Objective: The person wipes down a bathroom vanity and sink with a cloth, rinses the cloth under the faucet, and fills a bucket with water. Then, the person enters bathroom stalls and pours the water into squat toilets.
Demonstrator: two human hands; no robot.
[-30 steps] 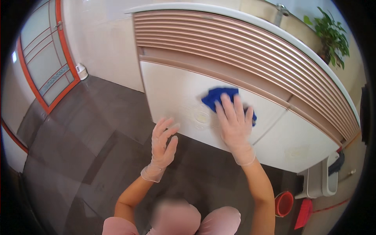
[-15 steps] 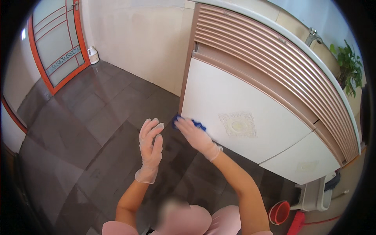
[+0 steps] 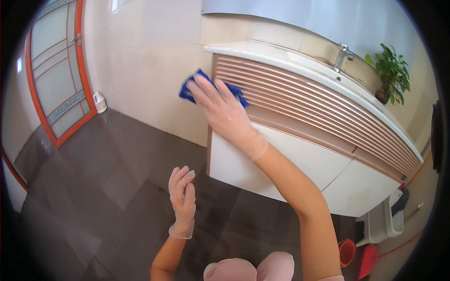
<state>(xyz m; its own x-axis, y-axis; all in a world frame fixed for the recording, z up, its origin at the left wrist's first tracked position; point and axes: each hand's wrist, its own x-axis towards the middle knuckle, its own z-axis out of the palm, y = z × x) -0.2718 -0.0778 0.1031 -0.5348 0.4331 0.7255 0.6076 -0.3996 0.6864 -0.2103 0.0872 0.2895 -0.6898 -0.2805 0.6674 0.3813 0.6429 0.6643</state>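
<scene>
Fingers point(image 3: 201, 89) of the right hand point(image 3: 229, 121) lie spread over the blue cloth point(image 3: 187, 92) at the cabinet's point(image 3: 295, 96) upper left end, cloth jutting past its side; whether they clamp it, can't tell. Low and left of the cabinet, the left hand point(image 3: 182, 200) floats, nothing held, fingers loosely together, thumb apart. Copper-toned ridges run across the cabinet's front, white panels point(image 3: 307, 152) beneath, dark tiled floor point(image 3: 117, 173) shining below it, pale wall point(image 3: 150, 79) to its left, orange-framed door point(image 3: 54, 58) farther left. Hard to make out: the right palm is hidden, the right forearm point(image 3: 302, 194) covers part of one panel, and a dark shape point(image 3: 437, 140) right of the cabinet is cut off. Counting up: two gloved hands, one cloth, two panels, one tap point(image 3: 343, 57) and one plant point(image 3: 389, 69) atop the cabinet, one red bucket point(image 3: 347, 253) below its right end.
</scene>
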